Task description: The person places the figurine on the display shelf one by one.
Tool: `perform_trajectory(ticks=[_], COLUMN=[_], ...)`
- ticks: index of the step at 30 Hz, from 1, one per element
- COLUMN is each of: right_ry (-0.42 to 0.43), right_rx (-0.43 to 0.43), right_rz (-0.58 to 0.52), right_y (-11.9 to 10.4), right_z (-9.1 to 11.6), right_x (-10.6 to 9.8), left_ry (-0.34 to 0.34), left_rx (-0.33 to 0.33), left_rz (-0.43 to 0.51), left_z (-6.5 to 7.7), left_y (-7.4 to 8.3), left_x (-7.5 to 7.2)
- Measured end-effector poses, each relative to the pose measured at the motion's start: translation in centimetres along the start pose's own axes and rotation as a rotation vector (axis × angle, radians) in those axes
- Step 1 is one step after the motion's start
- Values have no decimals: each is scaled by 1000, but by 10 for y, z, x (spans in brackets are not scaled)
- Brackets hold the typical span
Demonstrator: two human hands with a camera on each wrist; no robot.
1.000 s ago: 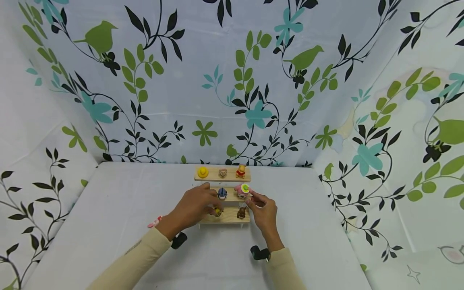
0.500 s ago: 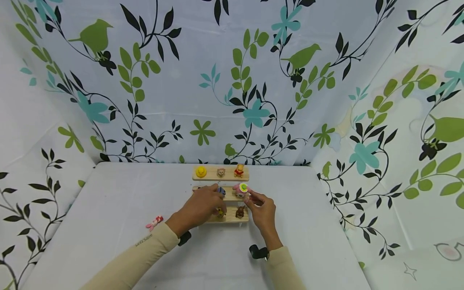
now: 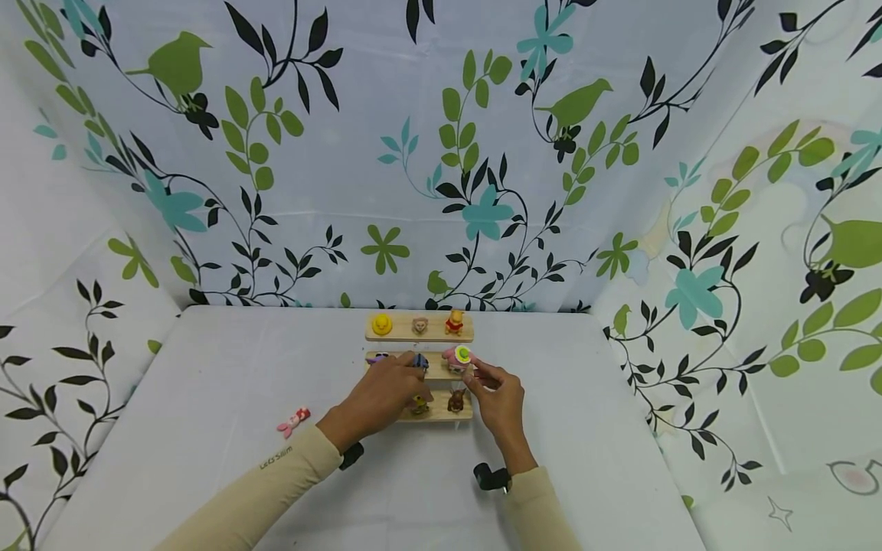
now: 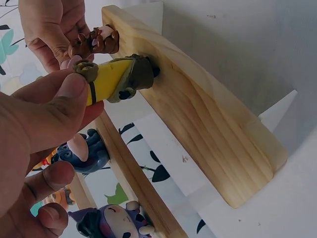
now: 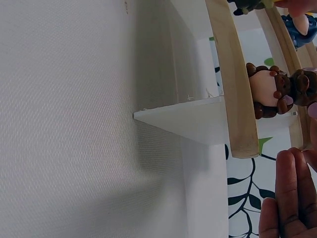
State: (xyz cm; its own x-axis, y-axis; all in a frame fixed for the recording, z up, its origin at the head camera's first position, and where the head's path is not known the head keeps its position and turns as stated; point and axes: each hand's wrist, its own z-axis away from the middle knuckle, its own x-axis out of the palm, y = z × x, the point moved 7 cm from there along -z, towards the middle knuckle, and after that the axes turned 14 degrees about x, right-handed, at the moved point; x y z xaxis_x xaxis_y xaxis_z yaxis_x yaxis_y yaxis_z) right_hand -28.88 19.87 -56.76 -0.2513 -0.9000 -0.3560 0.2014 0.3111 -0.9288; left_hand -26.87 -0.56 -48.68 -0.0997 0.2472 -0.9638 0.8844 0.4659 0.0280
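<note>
My left hand [image 3: 382, 390] pinches a small yellow and olive-green figurine [image 4: 106, 82] between thumb and fingers. Its base is right at the surface of the lowest wooden shelf [image 4: 213, 144], left of a brown figurine [image 5: 267, 91] with a cream belly. At the right end of the middle shelf is my right hand [image 3: 503, 398], thumb and fingers close to a pink figurine [image 3: 458, 360] with a round green and yellow top. I cannot tell whether it grips the shelf. A blue figurine [image 4: 91, 153] and a purple one [image 4: 116, 220] stand on the middle shelf, partly hidden from above by my left hand.
The top shelf [image 3: 436, 337] bears a yellow figurine [image 3: 382, 325], a small tan one [image 3: 419, 326] and a red-and-yellow bear [image 3: 453, 323]. A red and pink figurine [image 3: 294, 422] lies on the white table left of my left arm. White supports [image 5: 183, 116] jut out under the lowest shelf.
My left hand has moved right along the lowest shelf with the yellow and olive-green figurine, and the purple figurine now shows behind it. The right hand stays at the shelf end.
</note>
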Motion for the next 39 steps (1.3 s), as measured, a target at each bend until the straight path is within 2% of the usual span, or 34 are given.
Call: perform_trajectory(ticks=[13,27,30,34,39], right_ry=[-2,18,16,11,12], right_rx=[1,-8,-13,-13,-20], right_rz=[4,20,18,11,14], right_y=[1,2,2,1,0], right_z=[0,-2,-2,-2,-2], right_x=[2,2,2,2,1], left_ry=[41,30,37,78,146], left_rx=[-5,-77,-82,-98,-169], left_rz=[28,57,44,24,23], left_z=[3,10,15,27,49], left_y=[-1,-5,-7,-10,-21], left_x=[0,-6,-10,-24,-41])
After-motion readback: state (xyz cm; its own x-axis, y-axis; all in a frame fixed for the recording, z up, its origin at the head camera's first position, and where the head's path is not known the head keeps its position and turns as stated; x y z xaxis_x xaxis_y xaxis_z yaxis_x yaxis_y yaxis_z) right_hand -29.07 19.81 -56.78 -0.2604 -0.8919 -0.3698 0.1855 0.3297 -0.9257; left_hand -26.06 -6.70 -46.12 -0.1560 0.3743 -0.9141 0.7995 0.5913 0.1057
